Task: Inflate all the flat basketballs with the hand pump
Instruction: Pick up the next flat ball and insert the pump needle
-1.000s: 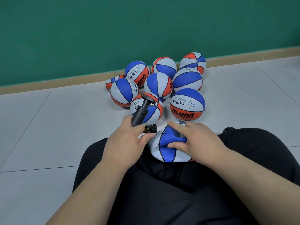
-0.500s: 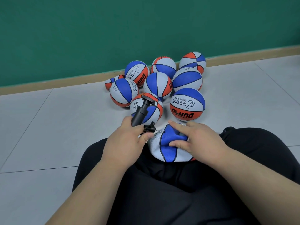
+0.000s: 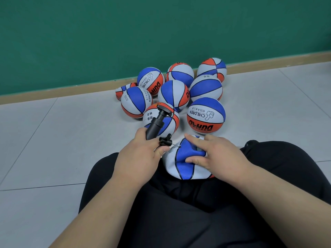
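A flat, crumpled blue-and-white basketball [image 3: 184, 167] lies in my lap between my legs. My right hand [image 3: 215, 154] grips its folded blue panel with thumb and fingers. My left hand [image 3: 138, 158] holds the lower body of a black hand pump [image 3: 155, 124], whose handle points up and away. The pump's thin needle [image 3: 174, 144] meets the ball's top left edge. Several round blue, white and orange basketballs [image 3: 206, 115] sit in a cluster on the floor just beyond.
I sit on a grey tiled floor [image 3: 62, 140] in black trousers [image 3: 179, 221]. A green wall [image 3: 125, 33] with a tan skirting board [image 3: 53, 94] runs behind the balls. One small, flattened-looking ball [image 3: 120, 92] lies at the cluster's left rear.
The flat ball and my right hand have shifted slightly up and left toward the pump. The needle tip now touches the ball's edge. The other balls have not moved.
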